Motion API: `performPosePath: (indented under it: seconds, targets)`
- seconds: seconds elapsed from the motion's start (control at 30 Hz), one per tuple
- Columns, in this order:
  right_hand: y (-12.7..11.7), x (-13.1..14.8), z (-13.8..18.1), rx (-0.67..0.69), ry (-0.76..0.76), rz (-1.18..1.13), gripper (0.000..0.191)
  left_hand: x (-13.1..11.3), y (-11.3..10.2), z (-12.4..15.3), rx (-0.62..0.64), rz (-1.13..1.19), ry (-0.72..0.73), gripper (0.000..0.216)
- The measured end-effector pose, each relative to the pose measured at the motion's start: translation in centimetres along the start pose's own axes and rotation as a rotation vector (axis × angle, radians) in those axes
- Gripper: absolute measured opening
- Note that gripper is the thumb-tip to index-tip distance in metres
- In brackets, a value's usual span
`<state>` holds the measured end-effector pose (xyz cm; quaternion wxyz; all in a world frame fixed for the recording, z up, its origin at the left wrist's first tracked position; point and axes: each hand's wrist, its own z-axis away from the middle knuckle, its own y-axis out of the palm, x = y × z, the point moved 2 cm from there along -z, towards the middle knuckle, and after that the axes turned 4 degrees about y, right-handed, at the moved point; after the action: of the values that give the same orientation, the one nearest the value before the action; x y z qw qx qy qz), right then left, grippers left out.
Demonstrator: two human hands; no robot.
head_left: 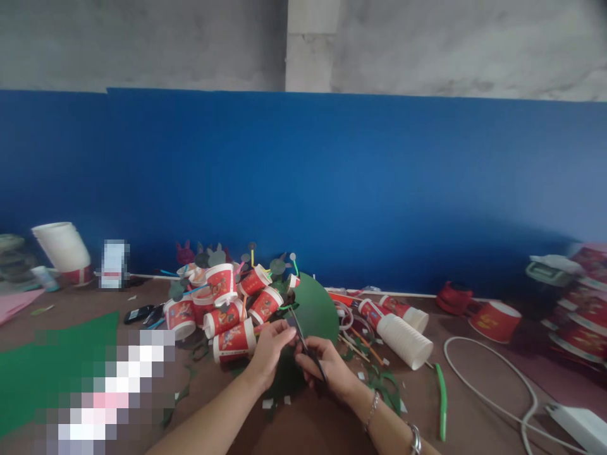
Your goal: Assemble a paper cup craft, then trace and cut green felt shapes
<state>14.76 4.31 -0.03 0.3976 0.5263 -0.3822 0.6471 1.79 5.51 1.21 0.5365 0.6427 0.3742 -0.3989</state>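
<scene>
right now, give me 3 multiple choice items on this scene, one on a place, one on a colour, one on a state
1. Where is the pile of red paper cups?
A. Just left of the hands
B. By the white cable
C. On the pink sheet

2. What colour is the round sheet under the hands?
A. Pink
B. Green
C. White

3. What is the right hand doing?
A. Lying flat and open
B. Gripping a thin dark tool
C. Lifting a cup

Answers:
1. A, the cups are heaped on the table just left of the left hand.
2. B, the disc shows dark green beyond the fingers.
3. B, its fingers are closed around the tool, whose tip the left hand pinches.
</scene>
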Motion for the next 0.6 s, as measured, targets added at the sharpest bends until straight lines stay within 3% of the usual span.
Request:
performPosePath:
  seconds: [0.27, 0.6]
  targets:
    - [-0.01, -0.39, -0.28, -0.009, -0.047, -0.002, 0.034, 0.2, 0.16, -0.04, 0.047, 0.03, -0.012, 0.025]
    - [-0.09, 0.15, 0.07, -0.02, 0.005, -0.003, 0.035, 0.13, 0.0, 0.0, 0.08, 0.012, -0.007, 0.022]
